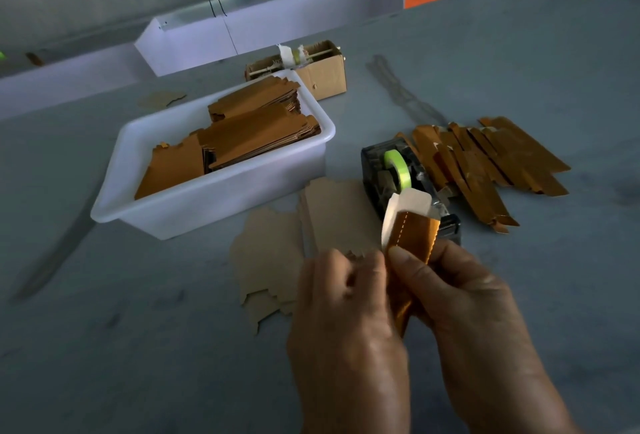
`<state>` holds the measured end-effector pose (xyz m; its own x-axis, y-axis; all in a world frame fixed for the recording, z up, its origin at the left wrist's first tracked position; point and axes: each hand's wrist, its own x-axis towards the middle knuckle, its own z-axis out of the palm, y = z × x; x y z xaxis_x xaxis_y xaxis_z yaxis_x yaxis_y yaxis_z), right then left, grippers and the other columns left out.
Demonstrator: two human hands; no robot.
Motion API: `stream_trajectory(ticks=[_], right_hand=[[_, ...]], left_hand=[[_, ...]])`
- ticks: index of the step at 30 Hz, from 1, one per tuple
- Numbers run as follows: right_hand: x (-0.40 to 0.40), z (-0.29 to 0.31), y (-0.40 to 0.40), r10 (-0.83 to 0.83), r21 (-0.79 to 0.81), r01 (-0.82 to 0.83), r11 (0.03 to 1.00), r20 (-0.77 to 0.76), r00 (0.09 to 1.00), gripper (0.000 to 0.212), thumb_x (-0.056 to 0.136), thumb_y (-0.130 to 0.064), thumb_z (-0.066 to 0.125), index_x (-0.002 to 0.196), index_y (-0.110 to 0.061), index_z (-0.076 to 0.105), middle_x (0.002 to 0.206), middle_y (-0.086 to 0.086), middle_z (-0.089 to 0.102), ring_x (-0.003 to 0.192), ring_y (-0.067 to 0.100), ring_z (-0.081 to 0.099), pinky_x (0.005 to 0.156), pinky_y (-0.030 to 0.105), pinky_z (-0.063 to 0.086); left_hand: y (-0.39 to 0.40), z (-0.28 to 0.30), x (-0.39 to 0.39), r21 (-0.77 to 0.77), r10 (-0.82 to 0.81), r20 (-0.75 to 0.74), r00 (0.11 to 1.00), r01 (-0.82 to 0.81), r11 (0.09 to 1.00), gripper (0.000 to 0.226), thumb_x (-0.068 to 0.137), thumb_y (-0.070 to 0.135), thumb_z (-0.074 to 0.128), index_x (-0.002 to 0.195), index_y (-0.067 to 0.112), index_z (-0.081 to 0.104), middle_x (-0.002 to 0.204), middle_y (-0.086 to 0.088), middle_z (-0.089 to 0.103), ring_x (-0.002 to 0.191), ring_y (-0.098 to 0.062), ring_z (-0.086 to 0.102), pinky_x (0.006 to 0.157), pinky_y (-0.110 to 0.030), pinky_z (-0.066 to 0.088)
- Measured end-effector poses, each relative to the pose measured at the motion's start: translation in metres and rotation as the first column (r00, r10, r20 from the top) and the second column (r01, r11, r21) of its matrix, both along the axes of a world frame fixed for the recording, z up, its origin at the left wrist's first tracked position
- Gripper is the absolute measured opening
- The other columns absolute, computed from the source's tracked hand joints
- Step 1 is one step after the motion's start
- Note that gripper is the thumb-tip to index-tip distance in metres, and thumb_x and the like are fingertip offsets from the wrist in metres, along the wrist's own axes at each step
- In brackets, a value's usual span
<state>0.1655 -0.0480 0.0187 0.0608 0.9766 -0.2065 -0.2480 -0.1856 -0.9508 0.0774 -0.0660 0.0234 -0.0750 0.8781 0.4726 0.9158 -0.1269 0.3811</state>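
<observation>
With my left grip point(346, 298) and right grip point(467, 295) both pinching the gold carton blank point(419, 237) above the bench point(138, 347), just before the tape dispenser point(398, 170), I'd crease squarely along its dashed line point(403, 231).

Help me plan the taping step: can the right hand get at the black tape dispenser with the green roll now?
Probably yes. The black tape dispenser lies just beyond the right hand with nothing lying between, but that hand's grip is on the folded gold card carton, shared with the left hand.
</observation>
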Motion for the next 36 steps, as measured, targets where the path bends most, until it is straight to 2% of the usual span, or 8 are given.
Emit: stream_trajectory(ticks=[5,10,14,17,21,27,32,36], right_hand=[[0.005,-0.003,-0.001,0.059,-0.025,-0.060,0.998,-0.061,0.996,0.022,0.064,-0.033,0.065,0.077,-0.017,0.071,0.079,0.015,0.068,0.077,0.027,0.068,0.062,0.031,0.056],[0.006,0.001,-0.004,0.071,-0.022,-0.074,0.997,-0.115,0.991,0.027,0.070,-0.041,0.060,0.077,-0.018,0.073,0.077,0.010,0.071,0.074,0.017,0.070,0.057,0.016,0.053],[0.006,-0.002,-0.002,0.039,-0.028,-0.040,0.999,-0.046,0.998,0.032,0.054,-0.045,0.069,0.075,-0.021,0.072,0.072,0.005,0.071,0.073,0.017,0.070,0.066,0.028,0.055],[0.005,-0.002,0.001,0.027,-0.075,-0.037,0.997,-0.136,0.990,0.018,0.062,-0.034,0.066,0.067,-0.017,0.071,0.071,0.008,0.067,0.071,0.023,0.064,0.076,0.041,0.053],[0.004,0.001,0.001,0.084,-0.035,-0.093,0.995,-0.197,0.977,0.017,0.069,-0.038,0.063,0.063,-0.022,0.067,0.068,0.004,0.063,0.070,0.019,0.061,0.078,0.039,0.052],[0.003,-0.005,0.002,0.048,-0.012,-0.051,0.999,-0.188,0.981,0.016,0.073,-0.033,0.063,0.063,-0.022,0.068,0.058,0.001,0.058,0.059,0.010,0.060,0.070,0.030,0.049],[0.011,-0.002,0.002,0.167,0.132,-0.170,0.977,0.031,0.985,0.024,0.095,0.004,0.041,0.106,0.009,0.061,0.083,-0.024,0.048,0.084,-0.031,0.045,0.076,-0.006,0.033],[0.015,0.004,0.006,0.059,0.157,-0.072,0.985,0.091,0.994,0.034,0.090,-0.040,0.047,0.091,-0.019,0.072,0.067,-0.001,0.066,0.078,-0.008,0.064,0.071,0.013,0.052]], left_hand=[[-0.003,-0.011,0.004,-0.057,0.032,-0.184,0.982,-0.043,0.997,0.034,0.060,0.015,0.083,0.092,0.006,0.077,0.068,-0.007,0.060,0.052,-0.019,0.060,0.039,-0.021,0.044],[-0.010,-0.017,0.005,-0.352,-0.038,-0.128,0.991,-0.010,0.936,0.035,0.078,0.026,0.031,0.071,0.020,0.065,0.070,0.012,0.056,0.062,0.001,0.053,0.063,-0.016,0.036],[-0.010,-0.010,0.005,-0.166,-0.077,0.003,0.997,0.076,0.983,0.021,0.087,0.038,0.058,0.083,0.025,0.075,0.072,0.009,0.056,0.052,-0.004,0.052,0.038,-0.007,0.019],[-0.010,-0.013,-0.005,-0.032,-0.167,0.094,0.981,0.171,0.985,0.026,0.084,0.011,0.063,0.102,0.025,0.074,0.093,0.004,0.062,0.074,-0.006,0.061,0.055,-0.009,0.048],[-0.002,-0.001,-0.023,-0.285,0.110,0.797,0.594,0.210,0.935,0.024,0.084,0.002,0.068,0.080,0.025,0.071,0.077,-0.001,0.072,0.067,-0.014,0.070,0.050,-0.019,0.053],[-0.001,0.009,-0.043,-0.411,0.157,0.842,0.516,0.425,0.806,0.023,0.083,0.006,0.067,0.075,0.027,0.074,0.066,-0.004,0.072,0.058,-0.015,0.070,0.056,-0.029,0.058],[-0.003,0.011,-0.037,-0.392,0.184,0.899,0.398,0.543,0.743,0.010,0.072,0.032,0.079,0.077,0.023,0.075,0.066,-0.008,0.071,0.061,-0.019,0.070,0.057,-0.025,0.055],[0.001,0.010,-0.032,-0.342,0.183,0.920,0.347,0.482,0.807,0.011,0.063,0.029,0.074,0.070,0.020,0.074,0.067,-0.007,0.072,0.060,-0.016,0.069,0.055,-0.023,0.053]])
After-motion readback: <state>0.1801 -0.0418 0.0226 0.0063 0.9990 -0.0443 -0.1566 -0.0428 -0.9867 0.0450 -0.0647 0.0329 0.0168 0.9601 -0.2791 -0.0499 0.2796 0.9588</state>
